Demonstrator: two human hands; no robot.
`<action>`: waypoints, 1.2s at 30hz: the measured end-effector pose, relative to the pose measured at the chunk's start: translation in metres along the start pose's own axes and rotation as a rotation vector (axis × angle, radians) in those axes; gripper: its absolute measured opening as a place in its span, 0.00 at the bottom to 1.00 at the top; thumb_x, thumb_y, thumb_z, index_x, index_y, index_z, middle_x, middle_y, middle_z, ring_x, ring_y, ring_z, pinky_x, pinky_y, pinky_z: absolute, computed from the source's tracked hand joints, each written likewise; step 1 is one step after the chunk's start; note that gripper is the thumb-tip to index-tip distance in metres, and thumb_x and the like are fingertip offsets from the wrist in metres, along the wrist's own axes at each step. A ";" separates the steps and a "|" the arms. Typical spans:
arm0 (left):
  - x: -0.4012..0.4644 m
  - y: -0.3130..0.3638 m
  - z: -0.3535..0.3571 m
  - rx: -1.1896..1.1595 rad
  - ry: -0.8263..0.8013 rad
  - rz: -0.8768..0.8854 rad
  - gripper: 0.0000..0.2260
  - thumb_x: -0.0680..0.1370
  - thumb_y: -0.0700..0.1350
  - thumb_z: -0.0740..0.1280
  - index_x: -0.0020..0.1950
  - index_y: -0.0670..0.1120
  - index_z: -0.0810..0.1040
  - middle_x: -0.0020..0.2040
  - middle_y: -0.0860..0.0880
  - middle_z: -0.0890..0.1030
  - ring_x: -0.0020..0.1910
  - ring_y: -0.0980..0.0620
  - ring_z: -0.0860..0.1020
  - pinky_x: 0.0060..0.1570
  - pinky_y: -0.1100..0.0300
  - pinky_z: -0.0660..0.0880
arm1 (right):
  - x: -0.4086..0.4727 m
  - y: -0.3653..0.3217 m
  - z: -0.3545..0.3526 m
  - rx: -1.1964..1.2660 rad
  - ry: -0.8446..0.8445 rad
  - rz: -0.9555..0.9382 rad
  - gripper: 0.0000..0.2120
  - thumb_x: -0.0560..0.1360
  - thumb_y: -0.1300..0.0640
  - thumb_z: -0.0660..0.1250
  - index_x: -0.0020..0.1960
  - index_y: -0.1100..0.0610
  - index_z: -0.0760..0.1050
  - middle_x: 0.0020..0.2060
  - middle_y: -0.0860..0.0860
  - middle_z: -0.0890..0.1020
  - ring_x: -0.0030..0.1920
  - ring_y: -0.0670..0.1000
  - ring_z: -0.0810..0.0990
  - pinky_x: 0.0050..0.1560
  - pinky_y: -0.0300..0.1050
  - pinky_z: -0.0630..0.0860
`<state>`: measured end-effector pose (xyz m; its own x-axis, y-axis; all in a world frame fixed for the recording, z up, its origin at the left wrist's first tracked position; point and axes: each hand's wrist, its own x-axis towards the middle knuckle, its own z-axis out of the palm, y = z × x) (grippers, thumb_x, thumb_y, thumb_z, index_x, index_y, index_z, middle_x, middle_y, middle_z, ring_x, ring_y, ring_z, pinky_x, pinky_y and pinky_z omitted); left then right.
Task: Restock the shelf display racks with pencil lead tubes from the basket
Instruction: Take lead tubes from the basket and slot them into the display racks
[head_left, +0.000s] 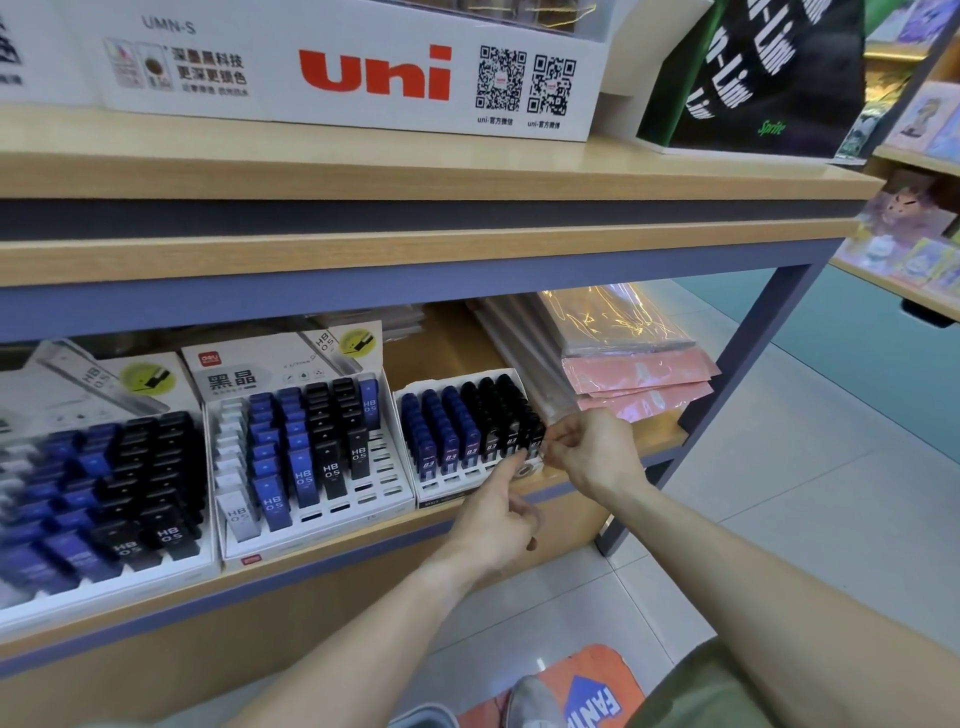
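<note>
Three white display racks stand on the lower shelf. The small right rack (431, 480) holds blue and black 0.3 pencil lead tubes. My right hand (589, 449) pinches a black tube (535, 434) at the front of that rack's rightmost column. My left hand (493, 519) points its index finger at the rack's front right corner. Its other fingers are curled round a small dark thing (530, 544), apparently another tube. The middle rack (374, 483) has HB 0.5 tubes and several vacant front slots. The left rack (205, 561) is nearly full.
Pink plastic-wrapped packs (639, 384) lie on the shelf just right of the small rack. The shelf's grey upright post (737, 374) stands beyond them. A uni display box (363, 73) sits on the shelf above. On the floor are an orange item (587, 686) and a grey object (423, 719).
</note>
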<state>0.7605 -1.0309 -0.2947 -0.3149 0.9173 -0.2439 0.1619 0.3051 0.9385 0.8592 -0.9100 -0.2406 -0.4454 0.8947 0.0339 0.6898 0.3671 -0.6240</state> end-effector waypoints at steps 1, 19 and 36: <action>-0.001 0.000 -0.002 0.002 0.009 0.008 0.32 0.81 0.43 0.66 0.80 0.63 0.58 0.51 0.52 0.83 0.42 0.55 0.85 0.37 0.59 0.80 | 0.000 -0.001 0.000 -0.013 -0.002 0.001 0.12 0.71 0.63 0.72 0.33 0.49 0.80 0.32 0.49 0.86 0.40 0.52 0.86 0.48 0.51 0.83; -0.159 -0.099 -0.093 0.732 -0.060 -0.070 0.17 0.83 0.52 0.63 0.71 0.51 0.75 0.63 0.47 0.79 0.60 0.48 0.78 0.62 0.52 0.75 | -0.150 -0.040 0.060 -0.305 -0.837 -0.325 0.18 0.77 0.50 0.73 0.65 0.52 0.79 0.54 0.48 0.85 0.52 0.48 0.82 0.56 0.41 0.77; -0.213 -0.323 -0.034 0.697 -0.440 -0.664 0.21 0.85 0.44 0.59 0.78 0.50 0.66 0.74 0.45 0.73 0.69 0.44 0.73 0.64 0.56 0.70 | -0.258 0.097 0.286 -0.490 -1.251 -0.066 0.22 0.80 0.63 0.66 0.73 0.58 0.71 0.70 0.56 0.75 0.68 0.57 0.75 0.63 0.43 0.71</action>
<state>0.7430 -1.3338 -0.5378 -0.1935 0.4820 -0.8546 0.6267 0.7309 0.2703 0.8782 -1.1784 -0.5329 -0.5223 0.1368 -0.8417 0.6613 0.6882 -0.2985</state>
